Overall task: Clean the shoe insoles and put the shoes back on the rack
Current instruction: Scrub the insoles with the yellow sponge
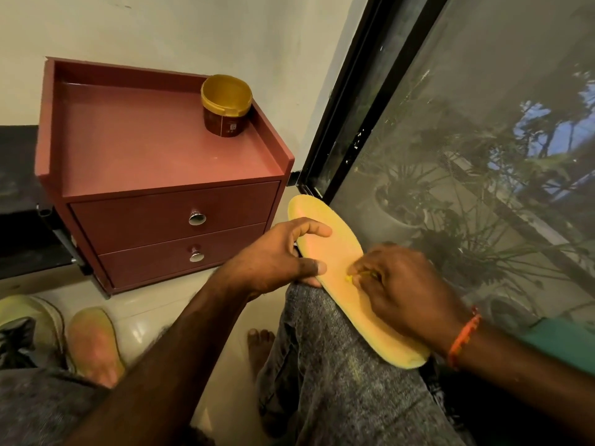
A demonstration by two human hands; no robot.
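Early stage: left hand point(283, 255) pinches the insole point(341, 262) on the knee; right hand point(402, 291) presses something small and yellow on it. Second insole point(93, 342) waits at eight o'clock; shoes unracked.

Orange thread bracelet point(465, 338) on right wrist, teal sleeve point(560, 344), grey speckled trousers point(338, 381), bare foot point(260, 346)

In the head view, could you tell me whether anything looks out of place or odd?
Mostly tidy. The second insole lies loose on the floor beside a shoe, not inside it. The jar stands open near the cabinet top's corner, no lid in view.
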